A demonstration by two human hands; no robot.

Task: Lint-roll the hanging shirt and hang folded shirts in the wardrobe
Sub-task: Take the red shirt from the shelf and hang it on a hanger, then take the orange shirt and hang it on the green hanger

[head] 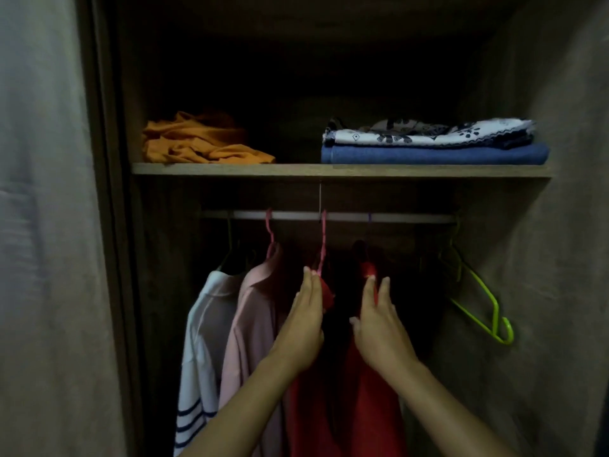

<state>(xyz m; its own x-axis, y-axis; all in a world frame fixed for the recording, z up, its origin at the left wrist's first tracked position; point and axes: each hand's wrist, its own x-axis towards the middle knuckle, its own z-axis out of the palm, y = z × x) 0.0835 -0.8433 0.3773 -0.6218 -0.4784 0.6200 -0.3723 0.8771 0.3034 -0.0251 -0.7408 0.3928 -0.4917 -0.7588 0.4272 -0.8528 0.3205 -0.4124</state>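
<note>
now both your hands are at the red shirt point(346, 407) under the rail's middle: left hand point(304, 328) fingers straight on its collar, right hand point(379, 328) spread, touching; likely settling it, folded shirts point(431, 143) next.

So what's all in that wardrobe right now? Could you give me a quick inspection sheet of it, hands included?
Surface: wooden shelf above a pale rail.
Job's things: red shirt hanging on a pink hanger; beside it a pink shirt and a white striped shirt. Folded on the shelf: orange garment, patterned cloth on a blue one.
Clutter: spare green hangers at the rail's right end.
Hands: left hand and right hand both at the red shirt's collar, fingers extended; grip unclear in the dim light.
Cables: nothing seen.
Surroundings: grey wardrobe side wall; the interior is dark.
</note>
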